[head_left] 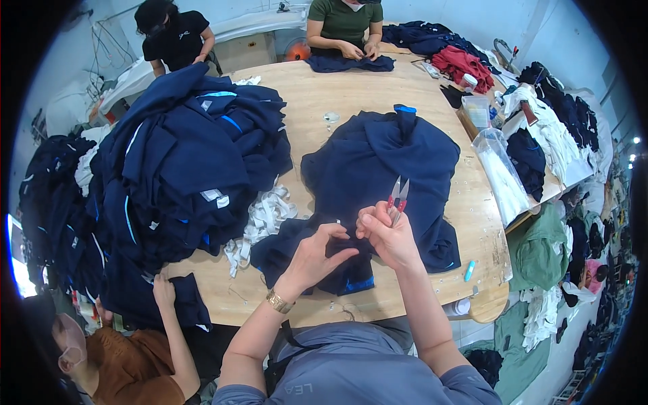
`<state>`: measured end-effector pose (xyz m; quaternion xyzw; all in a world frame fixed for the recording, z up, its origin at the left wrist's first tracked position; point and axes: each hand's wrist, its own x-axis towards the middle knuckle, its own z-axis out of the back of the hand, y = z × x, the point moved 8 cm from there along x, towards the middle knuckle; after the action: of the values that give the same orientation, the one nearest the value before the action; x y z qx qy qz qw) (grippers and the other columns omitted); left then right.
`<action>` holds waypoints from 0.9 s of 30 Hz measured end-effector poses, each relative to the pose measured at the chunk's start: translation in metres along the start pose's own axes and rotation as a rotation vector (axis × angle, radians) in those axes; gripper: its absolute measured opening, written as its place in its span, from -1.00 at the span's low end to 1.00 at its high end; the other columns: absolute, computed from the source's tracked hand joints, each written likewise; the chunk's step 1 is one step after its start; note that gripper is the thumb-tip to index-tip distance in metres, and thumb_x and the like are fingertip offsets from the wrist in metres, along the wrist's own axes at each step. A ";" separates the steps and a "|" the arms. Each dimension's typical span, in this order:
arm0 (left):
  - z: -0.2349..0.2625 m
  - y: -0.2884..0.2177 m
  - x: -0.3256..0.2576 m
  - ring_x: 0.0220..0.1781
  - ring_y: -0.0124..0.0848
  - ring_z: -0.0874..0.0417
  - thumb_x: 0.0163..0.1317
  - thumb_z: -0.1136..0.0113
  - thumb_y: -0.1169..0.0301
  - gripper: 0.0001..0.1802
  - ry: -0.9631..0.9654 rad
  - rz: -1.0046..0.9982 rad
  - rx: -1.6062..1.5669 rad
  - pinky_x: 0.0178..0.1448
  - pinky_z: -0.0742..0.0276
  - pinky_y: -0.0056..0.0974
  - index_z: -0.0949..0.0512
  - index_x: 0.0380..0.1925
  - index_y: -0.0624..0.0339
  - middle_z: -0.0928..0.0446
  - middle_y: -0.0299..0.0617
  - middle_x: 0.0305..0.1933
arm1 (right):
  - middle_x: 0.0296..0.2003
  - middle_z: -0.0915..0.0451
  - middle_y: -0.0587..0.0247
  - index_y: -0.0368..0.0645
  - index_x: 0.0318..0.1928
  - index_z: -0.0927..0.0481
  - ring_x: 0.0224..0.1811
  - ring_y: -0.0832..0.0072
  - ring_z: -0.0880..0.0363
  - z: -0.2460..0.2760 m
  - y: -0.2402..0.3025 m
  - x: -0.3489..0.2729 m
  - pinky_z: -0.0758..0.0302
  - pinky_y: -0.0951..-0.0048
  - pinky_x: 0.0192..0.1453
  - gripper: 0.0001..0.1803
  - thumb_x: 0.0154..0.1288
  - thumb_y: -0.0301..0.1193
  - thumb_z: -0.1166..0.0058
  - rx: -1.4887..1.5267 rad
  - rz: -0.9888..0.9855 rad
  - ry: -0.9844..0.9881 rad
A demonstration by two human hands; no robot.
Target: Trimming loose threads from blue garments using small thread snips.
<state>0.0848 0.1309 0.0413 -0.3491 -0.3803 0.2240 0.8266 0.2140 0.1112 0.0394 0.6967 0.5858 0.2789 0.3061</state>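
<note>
A navy garment (398,158) with bright blue trim lies spread on the table before me. Over its near part, my right hand (391,237) is closed around small thread snips (397,200) with red handles, their blades pointing up and away. My left hand (312,260) hovers just left of it, thumb and fingers apart in a curve, with nothing visible between them. The two hands' fingertips are close together but not touching. Whether the right fingertips also pinch a thread is too small to tell.
A tall heap of navy garments (182,148) covers the table's left, with white strips (270,216) beside it. A turquoise marker-like stick (470,271) lies near right. A clear plastic bag (501,175) is at the right edge. Co-workers handle fabric at left and across the table (297,88).
</note>
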 end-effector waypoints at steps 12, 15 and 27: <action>0.012 0.003 -0.001 -0.61 -0.35 -0.57 0.17 -0.15 0.47 -0.91 -0.008 0.169 -0.068 -0.51 -0.39 -0.37 -0.52 -0.41 0.28 -0.55 -0.11 -0.56 | -0.52 -0.44 0.33 -0.10 -0.47 -0.23 -0.59 0.67 -0.40 -0.001 0.009 -0.014 -0.38 0.64 -0.42 -0.72 0.35 -0.30 0.07 -0.381 -0.035 0.121; 0.014 -0.002 -0.003 -0.63 -0.28 -0.54 0.16 -0.16 0.47 -0.91 -0.037 0.110 -0.026 -0.53 -0.37 -0.35 -0.50 -0.44 0.27 -0.52 -0.11 -0.59 | -0.62 -0.39 0.33 -0.19 -0.43 -0.34 -0.67 0.63 -0.29 0.023 -0.001 -0.028 -0.24 0.53 -0.56 -0.62 0.37 -0.12 0.14 -0.370 -0.166 0.192; 0.011 -0.012 -0.010 -0.67 -0.33 -0.51 0.14 -0.19 0.47 -0.86 0.005 -0.038 0.153 -0.58 -0.33 -0.34 -0.44 -0.51 0.26 -0.47 -0.17 -0.65 | -0.71 -0.45 0.06 -0.20 -0.53 -0.52 -0.58 0.11 -0.48 -0.007 0.003 -0.049 -0.34 0.25 -0.49 -0.51 0.26 -0.01 0.06 -1.620 -0.116 0.379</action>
<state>0.0714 0.1214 0.0508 -0.2782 -0.3666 0.2361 0.8558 0.2030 0.0633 0.0447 0.1707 0.2805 0.7104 0.6226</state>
